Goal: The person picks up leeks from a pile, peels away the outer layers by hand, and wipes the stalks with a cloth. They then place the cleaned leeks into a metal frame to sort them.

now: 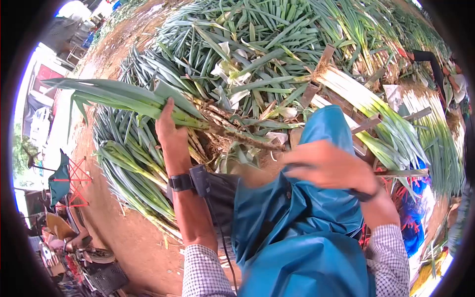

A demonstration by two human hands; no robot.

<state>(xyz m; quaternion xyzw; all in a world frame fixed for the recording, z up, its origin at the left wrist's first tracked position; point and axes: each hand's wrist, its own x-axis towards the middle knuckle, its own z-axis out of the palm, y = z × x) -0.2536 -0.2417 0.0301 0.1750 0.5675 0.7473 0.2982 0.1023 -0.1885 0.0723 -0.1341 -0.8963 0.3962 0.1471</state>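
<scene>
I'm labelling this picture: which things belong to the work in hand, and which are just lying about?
Work in hand:
long green leek with brown stem, in the left hand
white-stemmed leeks on brown wooden rack
heaped green leeks, probably

Apparently just lying about:
dark green folding chair with red metal legs
bright blue crumpled material

Blue waterproof apron [307,267]: plastic-like, smooth, glossy. Checked black-and-white sleeve [205,272]: matt cloth. Brown flat slat [401,173]: wood, rough.

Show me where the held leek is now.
In the head view, left of centre: the leek is in the left hand, brown end toward the right hand.
</scene>
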